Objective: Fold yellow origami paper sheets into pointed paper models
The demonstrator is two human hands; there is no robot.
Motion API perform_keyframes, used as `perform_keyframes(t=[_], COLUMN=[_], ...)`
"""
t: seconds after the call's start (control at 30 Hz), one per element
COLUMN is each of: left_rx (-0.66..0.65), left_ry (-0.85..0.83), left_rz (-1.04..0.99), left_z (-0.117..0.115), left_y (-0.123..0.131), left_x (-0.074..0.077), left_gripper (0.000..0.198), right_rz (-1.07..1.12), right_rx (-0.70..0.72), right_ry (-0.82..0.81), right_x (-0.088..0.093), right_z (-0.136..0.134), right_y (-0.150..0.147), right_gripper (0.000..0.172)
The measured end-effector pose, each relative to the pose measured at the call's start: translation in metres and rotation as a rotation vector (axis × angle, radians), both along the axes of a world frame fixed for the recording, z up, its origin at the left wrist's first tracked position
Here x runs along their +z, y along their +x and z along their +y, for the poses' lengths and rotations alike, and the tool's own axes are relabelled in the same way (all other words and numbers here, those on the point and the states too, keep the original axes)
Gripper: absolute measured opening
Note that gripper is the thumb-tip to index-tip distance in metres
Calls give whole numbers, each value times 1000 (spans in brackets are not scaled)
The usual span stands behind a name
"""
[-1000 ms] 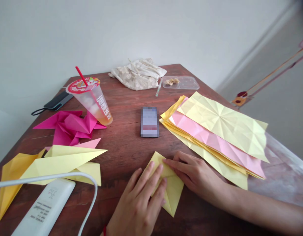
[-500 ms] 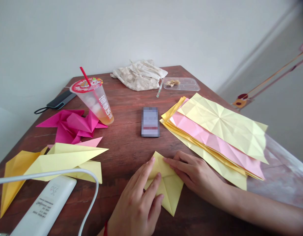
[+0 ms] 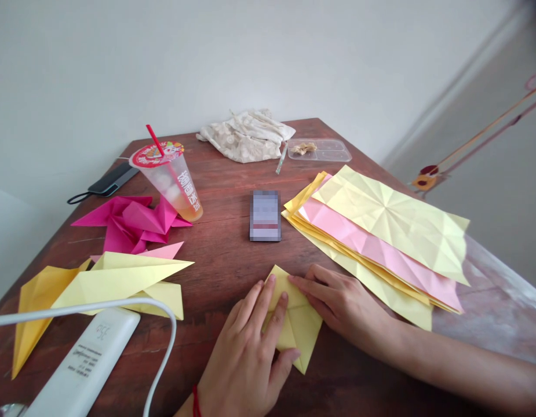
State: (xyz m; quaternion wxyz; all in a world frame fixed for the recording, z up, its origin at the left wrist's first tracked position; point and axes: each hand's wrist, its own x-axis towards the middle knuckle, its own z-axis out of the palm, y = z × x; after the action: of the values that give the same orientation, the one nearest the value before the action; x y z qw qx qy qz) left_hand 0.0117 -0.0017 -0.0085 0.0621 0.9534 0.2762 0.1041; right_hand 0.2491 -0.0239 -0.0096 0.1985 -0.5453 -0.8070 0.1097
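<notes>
Two bare hands work on one small piece of folded yellow paper (image 3: 299, 330), which lies flat on the wooden table (image 3: 224, 260) between them, its lower tip pointing toward the person. The left hand (image 3: 245, 353), with a red thread at its wrist (image 3: 195, 401), is open and spread across the paper's left side. Its fingertips (image 3: 272, 280) press on top and its thumb (image 3: 294, 352) lies on the lower flap. The right hand (image 3: 341, 307) is also unclenched, lying nearly flat with its fingertips (image 3: 294, 279) on the paper's upper right edge; neither hand visibly pinches. Just beyond the right hand's knuckles lies a stack of creased yellow and pink sheets (image 3: 380, 243), its lower edge close beside the right wrist. Bare wood runs ahead of both hands up to a pixelated phone (image 3: 265, 215), leaving open room there. More bare wood lies left of the left hand, up to a white plastic device (image 3: 87, 365) and its white cable (image 3: 163, 341). Farther left of the hands are folded yellow paper models (image 3: 120, 278) and a magenta paper model (image 3: 128, 223), with a plastic cup (image 3: 170, 179) behind them. Under the right forearm, the table's right side is covered by translucent plastic sheeting (image 3: 498, 295).
</notes>
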Motion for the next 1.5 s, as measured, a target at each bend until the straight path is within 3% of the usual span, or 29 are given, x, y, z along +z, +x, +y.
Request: perform_keyframes(t=[0.27,0.67,1.17,1.4,1.5], left_rx=[-12,113,61,53,53], left_ry=[-16,-95,-12,0,6], left_rz=[1,-65,68,80,84], left_z=[-2,-5,-4,-3,-3], left_y=[1,6,3,3,3], left_x=[3,6,6,5,4], left_gripper=[69,53,79,82,82], right_rz=[6,-3,30,455,500], right_rx=[-14,-19,-50,-208,-66], right_ry=[-1,23,75,163,196], right_x=[0,-3,3,0,5], right_z=[0,0,-1,3,-1], right_y=[-1,-1,-1,9,10], right_gripper=[33,32,33,26,27])
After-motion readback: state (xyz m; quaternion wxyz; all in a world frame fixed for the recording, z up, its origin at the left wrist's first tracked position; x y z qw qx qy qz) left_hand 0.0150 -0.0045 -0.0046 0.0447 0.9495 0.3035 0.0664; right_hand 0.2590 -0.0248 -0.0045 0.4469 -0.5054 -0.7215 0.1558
